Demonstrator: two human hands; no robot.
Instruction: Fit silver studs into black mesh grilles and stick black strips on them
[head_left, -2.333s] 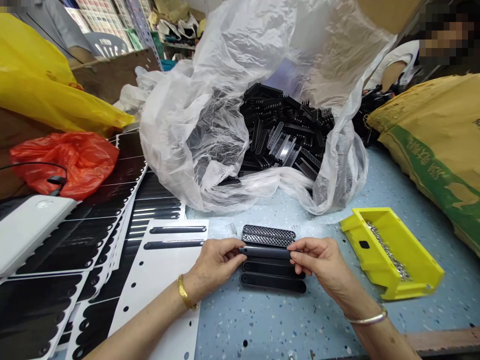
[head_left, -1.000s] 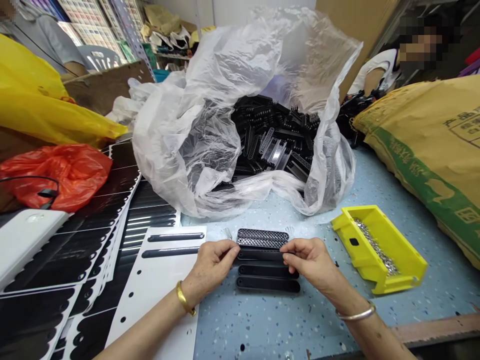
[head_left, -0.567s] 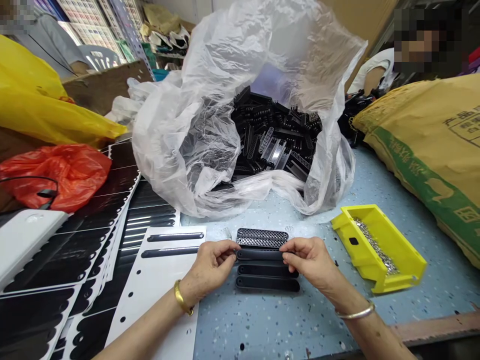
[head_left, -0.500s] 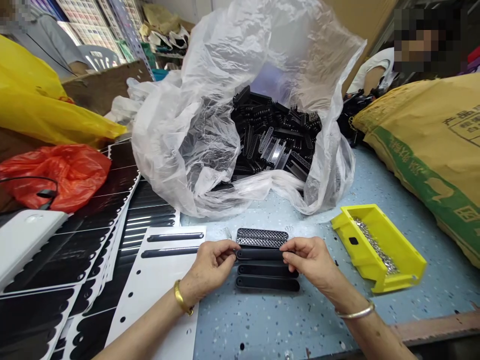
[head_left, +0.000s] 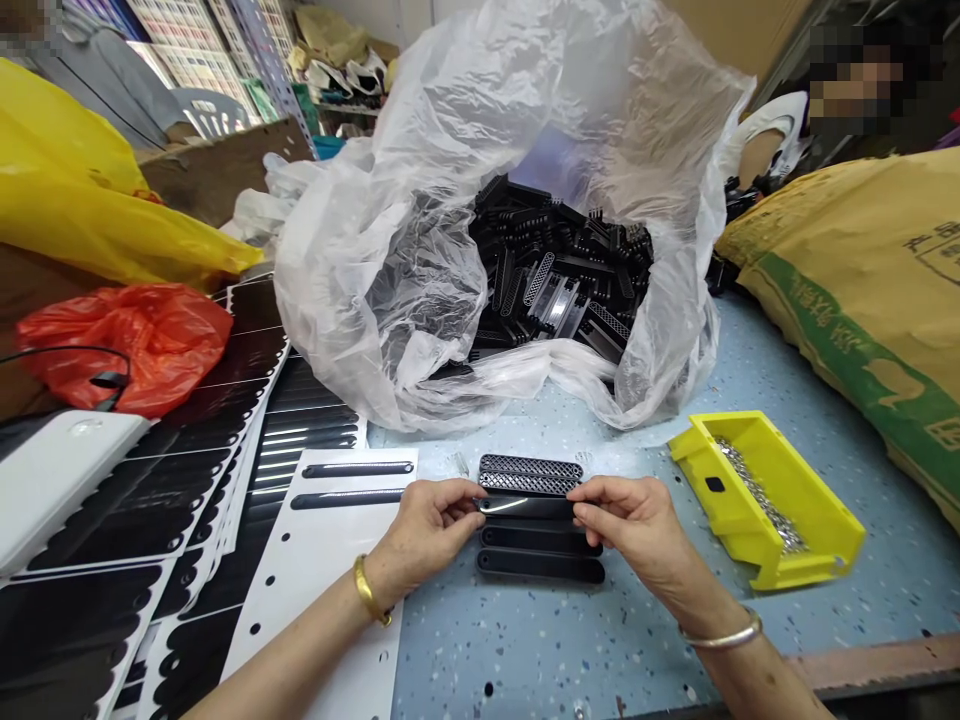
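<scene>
far left: a yellow plastic bag (head_left: pixel 67 185) and, below it, a red-orange plastic bag (head_left: pixel 124 350) with a black cable (head_left: pixel 82 385) across it. a co-worker in grey (head_left: pixel 101 85) stands or sits beyond them, at the top-left edge of view. below the bags, a white flat object (head_left: pixel 60 480) rests on stacked sheets of black die-cut strips (head_left: pixel 202 480). a white perforated sheet (head_left: pixel 322 560) carrying two slim black strips lies at the stack's right edge, partly under the left forearm.

left hand (head_left: pixel 427 530): fingers curled, thumb and fingers closed on the left end of a black plastic strip (head_left: pixel 525 507). a gold bangle (head_left: pixel 367 590) sits on the wrist. right hand (head_left: pixel 630 520): closed in the same way on the strip's right end, so the strip is held by both hands just above the blue speckled table (head_left: pixel 480 650). two plain black strips (head_left: pixel 540 553) lie side by side just below it, and two black mesh grilles (head_left: pixel 530 475) lie just above it. a silver bangle (head_left: pixel 724 635) is on the right wrist.

behind: a clear plastic bag (head_left: pixel 360 250) is open around a heap of black parts (head_left: pixel 559 270).

right: a yellow plastic bin (head_left: pixel 772 510), tilted, holds small silver pieces (head_left: pixel 757 495). a yellow-and-green woven sack (head_left: pixel 862 300) lies beyond it, and a second co-worker (head_left: pixel 765 135) sits past the sack.
</scene>
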